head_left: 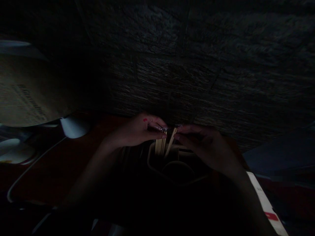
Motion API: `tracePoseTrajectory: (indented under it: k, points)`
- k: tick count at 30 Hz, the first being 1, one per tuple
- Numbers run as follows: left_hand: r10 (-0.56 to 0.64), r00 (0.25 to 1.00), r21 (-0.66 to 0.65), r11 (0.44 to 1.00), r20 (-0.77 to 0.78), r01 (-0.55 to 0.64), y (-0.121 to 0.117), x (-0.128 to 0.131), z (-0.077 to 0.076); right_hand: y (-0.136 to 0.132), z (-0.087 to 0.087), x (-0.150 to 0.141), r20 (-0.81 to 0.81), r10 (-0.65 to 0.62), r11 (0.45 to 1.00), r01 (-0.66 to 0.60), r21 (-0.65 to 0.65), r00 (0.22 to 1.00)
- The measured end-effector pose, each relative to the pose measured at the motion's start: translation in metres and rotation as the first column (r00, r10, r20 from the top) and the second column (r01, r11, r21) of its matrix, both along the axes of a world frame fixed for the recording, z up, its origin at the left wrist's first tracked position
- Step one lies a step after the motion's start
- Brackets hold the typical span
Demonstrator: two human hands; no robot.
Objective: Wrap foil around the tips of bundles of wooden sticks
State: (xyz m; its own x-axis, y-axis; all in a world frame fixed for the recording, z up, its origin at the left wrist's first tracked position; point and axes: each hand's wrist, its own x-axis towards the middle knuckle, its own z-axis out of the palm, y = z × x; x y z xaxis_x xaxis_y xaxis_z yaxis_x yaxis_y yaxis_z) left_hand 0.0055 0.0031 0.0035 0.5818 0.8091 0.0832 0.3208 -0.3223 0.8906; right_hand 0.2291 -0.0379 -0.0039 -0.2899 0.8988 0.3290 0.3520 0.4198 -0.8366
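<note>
- The left hand (134, 131) is at about 10 o'clock from the open container (149, 157); its grip is nearly closed, thumb toward fingers, on some shiny clear wrapping (161, 128) at the top of the upright sticks (160, 146)
- The right hand (211, 147) is at 2 o'clock; its grip is also narrow, on a second bit of wrapping (178, 126), beside the top of the leaning sticks (170, 143); if it presses these sticks too, I cannot tell
- Both groups of sticks are at 11 o'clock of the container, with lower ends inside or over it; the dark hides their exact support
- As I judge, the wrapping is already parted between the hands, and the two groups are spread at the top; both hands are not yet free of it, and how much remains cannot be told
- On the red-brown bench (81, 154), toward 10 o'clock, lie a white object (75, 127) and a pale cable (36, 162); a printed brown bag (31, 95) is farther that way
- The rough wall (157, 72) rises at 12 o'clock
</note>
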Motion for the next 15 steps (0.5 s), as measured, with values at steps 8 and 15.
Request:
tracePoseTrajectory:
  k: [8,15]
  points:
    - [0.011,1.000,0.010,1.000,-0.016,-0.011,0.000,0.001,0.001,-0.002,0.003,0.001,-0.039,-0.030,0.999,0.031,0.013,0.999]
    - [0.003,1.000,0.025,1.000,-0.008,-0.003,0.000,0.002,0.001,0.001,-0.003,0.001,0.067,0.016,1.000,-0.014,-0.021,0.998]
